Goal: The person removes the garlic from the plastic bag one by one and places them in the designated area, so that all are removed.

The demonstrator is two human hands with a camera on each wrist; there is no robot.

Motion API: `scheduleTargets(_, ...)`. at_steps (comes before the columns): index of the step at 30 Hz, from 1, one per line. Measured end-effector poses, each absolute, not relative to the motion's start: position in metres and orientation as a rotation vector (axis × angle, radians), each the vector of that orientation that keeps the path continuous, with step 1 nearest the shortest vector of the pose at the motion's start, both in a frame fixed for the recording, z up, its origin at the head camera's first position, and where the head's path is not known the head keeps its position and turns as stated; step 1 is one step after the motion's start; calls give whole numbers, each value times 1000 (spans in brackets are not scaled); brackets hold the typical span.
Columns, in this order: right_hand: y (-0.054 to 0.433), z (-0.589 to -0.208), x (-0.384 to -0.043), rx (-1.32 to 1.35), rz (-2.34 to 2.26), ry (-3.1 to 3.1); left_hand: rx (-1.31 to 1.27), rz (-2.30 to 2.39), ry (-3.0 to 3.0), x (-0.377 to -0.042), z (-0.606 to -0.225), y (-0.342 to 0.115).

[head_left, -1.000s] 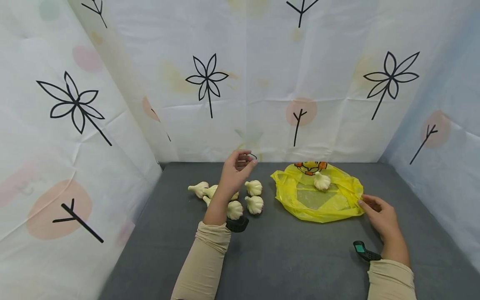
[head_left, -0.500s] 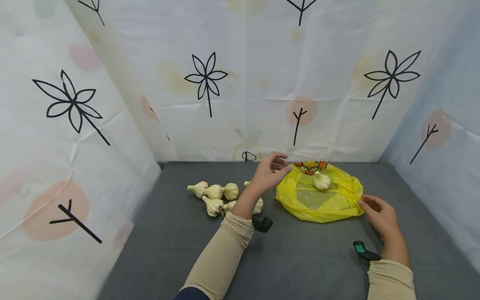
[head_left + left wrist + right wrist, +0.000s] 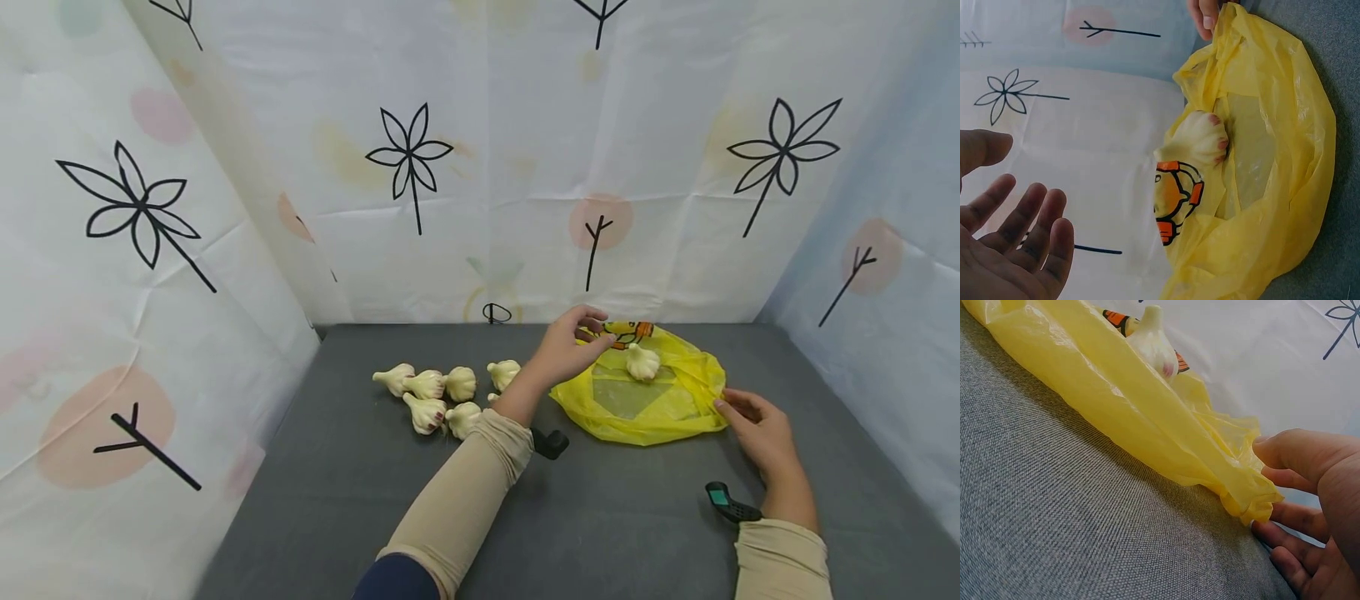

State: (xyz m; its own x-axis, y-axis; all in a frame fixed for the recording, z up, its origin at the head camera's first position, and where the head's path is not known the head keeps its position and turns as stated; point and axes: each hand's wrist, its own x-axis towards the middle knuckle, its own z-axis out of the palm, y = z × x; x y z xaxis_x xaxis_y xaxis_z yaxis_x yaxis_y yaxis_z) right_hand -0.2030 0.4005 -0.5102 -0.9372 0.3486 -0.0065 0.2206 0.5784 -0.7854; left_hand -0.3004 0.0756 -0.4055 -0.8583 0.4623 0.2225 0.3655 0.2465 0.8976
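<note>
A yellow plastic bag (image 3: 618, 427) lies spread on the grey table, its mouth wide. One garlic bulb (image 3: 642, 363) sits within its rim, near a cartoon print. My left hand (image 3: 572, 348) hovers over the bag's left back edge. Its fingers are spread and loosely bent in the left wrist view, with nothing between them. At the bag's right edge, my right hand (image 3: 761, 429) pinches the crumpled plastic between thumb and fingers, as the right wrist view shows. Several more garlic bulbs (image 3: 425, 414) lie in a group left of the bag, partly hidden behind my left forearm.
A white patterned cloth (image 3: 510, 167) hangs behind the table and along both sides. The grey table (image 3: 615, 525) stretches in front of the bag and the bulbs. Each wrist wears a dark device.
My left hand has moved right, from above the loose bulbs to the bag's left back edge. My right hand has stayed at the bag's edge, and the bulb inside has not moved.
</note>
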Motion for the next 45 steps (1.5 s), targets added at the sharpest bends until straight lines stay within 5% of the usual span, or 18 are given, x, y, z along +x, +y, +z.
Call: scheduleTargets(45,401,-509,-206,-501,1294,-2672,825,1075,2617,-338,-464,144)
